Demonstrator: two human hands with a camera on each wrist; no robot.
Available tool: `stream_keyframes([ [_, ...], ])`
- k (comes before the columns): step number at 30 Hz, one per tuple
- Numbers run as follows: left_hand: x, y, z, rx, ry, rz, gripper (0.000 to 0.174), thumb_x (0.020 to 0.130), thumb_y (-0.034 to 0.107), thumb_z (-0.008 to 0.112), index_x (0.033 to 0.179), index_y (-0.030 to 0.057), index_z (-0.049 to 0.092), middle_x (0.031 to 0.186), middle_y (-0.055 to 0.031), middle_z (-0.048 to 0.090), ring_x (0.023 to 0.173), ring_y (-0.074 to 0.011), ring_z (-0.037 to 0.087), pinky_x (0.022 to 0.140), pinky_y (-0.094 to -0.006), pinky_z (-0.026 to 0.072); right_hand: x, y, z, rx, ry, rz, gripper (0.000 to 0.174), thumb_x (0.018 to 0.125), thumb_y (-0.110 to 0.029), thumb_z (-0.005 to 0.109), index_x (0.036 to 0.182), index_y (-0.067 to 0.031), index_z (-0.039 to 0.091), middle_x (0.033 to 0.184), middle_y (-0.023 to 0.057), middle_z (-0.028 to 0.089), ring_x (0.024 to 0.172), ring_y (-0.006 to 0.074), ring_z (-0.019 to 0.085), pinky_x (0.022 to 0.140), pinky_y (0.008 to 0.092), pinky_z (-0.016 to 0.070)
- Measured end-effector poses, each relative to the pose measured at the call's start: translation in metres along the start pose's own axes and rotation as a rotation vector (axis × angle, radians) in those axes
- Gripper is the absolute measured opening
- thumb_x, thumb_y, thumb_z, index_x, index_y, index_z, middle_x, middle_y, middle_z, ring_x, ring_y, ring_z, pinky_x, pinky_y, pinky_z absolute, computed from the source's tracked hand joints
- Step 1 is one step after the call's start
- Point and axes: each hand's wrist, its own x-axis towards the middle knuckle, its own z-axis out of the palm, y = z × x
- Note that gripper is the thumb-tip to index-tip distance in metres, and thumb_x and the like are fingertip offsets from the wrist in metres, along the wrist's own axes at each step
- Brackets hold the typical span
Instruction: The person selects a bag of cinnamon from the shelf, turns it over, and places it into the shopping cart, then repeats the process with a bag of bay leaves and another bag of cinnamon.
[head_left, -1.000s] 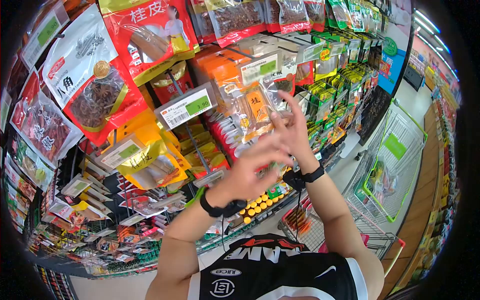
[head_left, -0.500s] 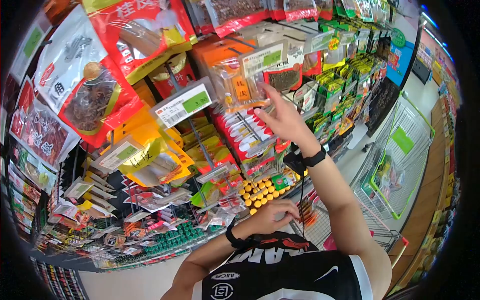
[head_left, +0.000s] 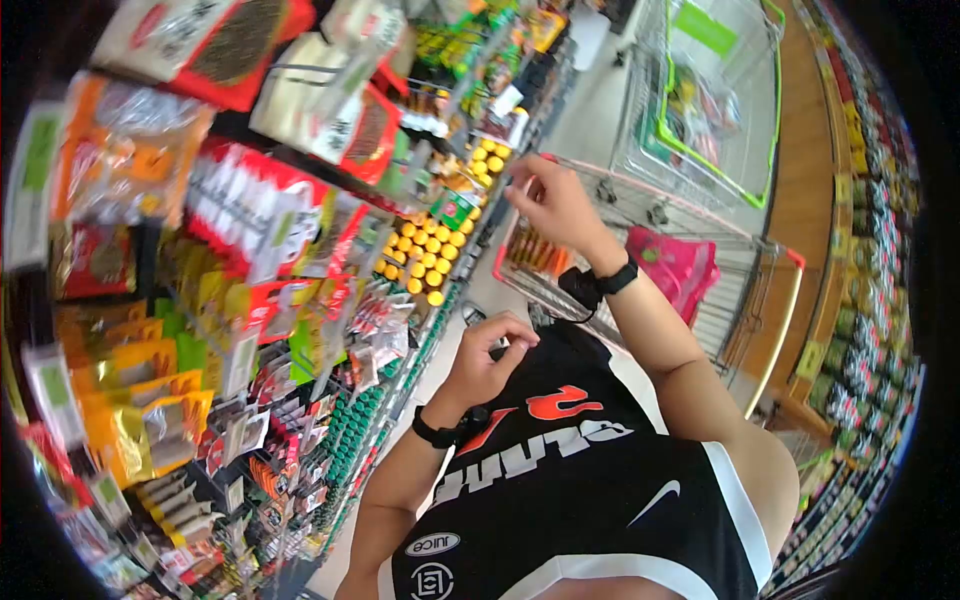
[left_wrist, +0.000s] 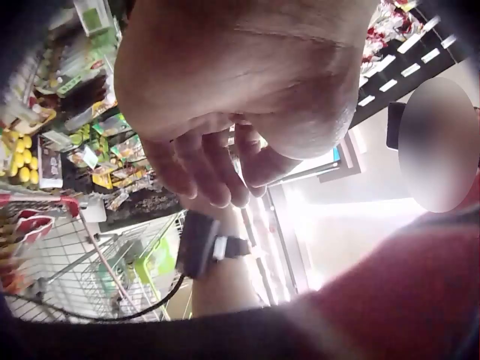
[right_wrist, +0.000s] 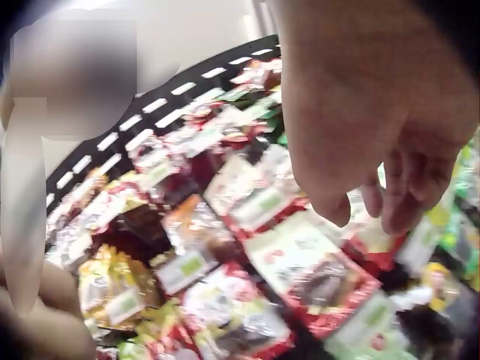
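Note:
My left hand [head_left: 497, 343] hovers in front of my chest with its fingers loosely curled and nothing in it. The left wrist view shows the same slack fingers [left_wrist: 214, 169] with nothing between them. My right hand [head_left: 537, 190] is held out at waist height above the red-rimmed shopping cart [head_left: 775, 300], beside the shelf edge; its fingers hang relaxed and hold nothing. Behind the drooping fingers [right_wrist: 397, 206] in the right wrist view are blurred hanging spice packets [right_wrist: 300, 270]. Both wrists wear black bands.
Racks of hanging spice packets [head_left: 240, 210] fill the left, with yellow-lidded jars [head_left: 425, 250] on a lower shelf. A pink bag [head_left: 680, 262] lies in the cart. A green-rimmed cart [head_left: 700, 90] stands further down the aisle, and a stocked shelf [head_left: 865, 200] lines the right.
My right hand has come down from the packets hanging high on the rack to above the cart. The left hand stays low by my chest. The head view has swung downward.

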Motion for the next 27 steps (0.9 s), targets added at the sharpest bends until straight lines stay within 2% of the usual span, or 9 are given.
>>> stream_keyframes([
  [6,0.032,0.006,0.046,0.054,-0.156,-0.106,0.006,0.091,-0.003,0.063,0.095,-0.0006,0.068,0.095,-0.0116,0.069,0.090,-0.0218,0.067,0.083,-0.0321,0.0520,-0.097,0.314,0.014,-0.408,-0.072,0.496,0.023,0.086,-0.022,0.066,0.098,-0.0021,0.068,0.092,0.0220,0.072,0.087,0.0394,0.071,0.078,0.0479,0.0556],
  [8,0.039,0.007,0.058,0.086,-0.188,-0.120,0.007,0.090,-0.004,0.064,0.094,-0.0010,0.068,0.095,-0.0122,0.070,0.090,-0.0230,0.068,0.084,-0.0326,0.0522,-0.145,0.380,0.032,-0.466,-0.303,0.608,0.027,0.083,-0.024,0.065,0.097,-0.0008,0.070,0.095,0.0245,0.073,0.097,0.0405,0.071,0.086,0.0507,0.0545],
  [11,0.041,0.004,0.070,0.140,-0.198,-0.137,0.007,0.090,-0.004,0.064,0.094,-0.0007,0.068,0.096,-0.0125,0.070,0.089,-0.0242,0.068,0.083,-0.0330,0.0525,-0.205,0.479,0.078,-0.347,-0.914,0.856,0.048,0.082,-0.023,0.068,0.123,0.0012,0.064,0.112,0.0307,0.068,0.110,0.0449,0.066,0.092,0.0525,0.0538],
  [14,0.038,-0.003,0.074,0.178,-0.168,-0.172,0.008,0.090,-0.003,0.063,0.095,-0.0005,0.068,0.096,-0.0128,0.070,0.089,-0.0246,0.068,0.083,-0.0334,0.0529,-0.233,0.408,0.090,-0.409,-0.286,0.876,0.074,0.083,-0.016,0.066,0.149,0.0018,0.039,0.134,0.0362,0.053,0.119,0.0507,0.059,0.096,0.0534,0.0536],
  [15,0.036,-0.004,0.076,0.183,-0.149,-0.186,0.008,0.089,-0.004,0.063,0.095,-0.0007,0.068,0.095,-0.0128,0.070,0.088,-0.0249,0.068,0.082,-0.0332,0.0531,-0.222,0.381,0.083,-0.315,-0.189,0.853,0.087,0.083,-0.010,0.064,0.158,-0.0053,0.019,0.143,0.0388,0.039,0.122,0.0550,0.054,0.097,0.0542,0.0539],
  [17,0.035,-0.007,0.079,0.197,-0.104,-0.205,0.010,0.089,-0.005,0.062,0.096,-0.0012,0.068,0.093,-0.0128,0.069,0.086,-0.0254,0.069,0.080,-0.0327,0.0534,-0.200,0.360,0.079,-0.321,-0.227,0.701,0.089,0.085,-0.010,0.069,0.159,-0.0056,0.019,0.154,0.0397,0.027,0.114,0.0547,0.061,0.093,0.0497,0.0573],
  [20,0.034,-0.006,0.086,0.201,-0.080,-0.244,0.009,0.090,-0.004,0.062,0.095,-0.0006,0.068,0.095,-0.0128,0.070,0.088,-0.0246,0.069,0.081,-0.0329,0.0529,-0.177,0.338,0.080,-0.334,-0.324,0.605,0.082,0.083,-0.007,0.061,0.157,-0.0112,0.026,0.136,0.0389,0.044,0.116,0.0544,0.059,0.094,0.0528,0.0560],
  [23,0.035,-0.004,0.094,0.219,-0.064,-0.250,0.009,0.090,-0.004,0.062,0.095,0.0000,0.068,0.096,-0.0123,0.070,0.090,-0.0239,0.068,0.083,-0.0329,0.0527,-0.161,0.348,0.090,-0.368,-0.398,0.720,0.081,0.083,-0.007,0.062,0.156,-0.0111,0.027,0.139,0.0384,0.043,0.115,0.0536,0.060,0.095,0.0529,0.0553],
  [27,0.031,-0.005,0.105,0.250,-0.058,-0.245,0.009,0.089,-0.004,0.063,0.095,0.0002,0.068,0.096,-0.0121,0.070,0.090,-0.0238,0.069,0.082,-0.0325,0.0527,-0.154,0.357,0.080,-0.440,-0.673,0.554,0.071,0.082,-0.027,0.068,0.144,-0.0044,0.044,0.136,0.0361,0.051,0.114,0.0501,0.063,0.097,0.0507,0.0538],
])
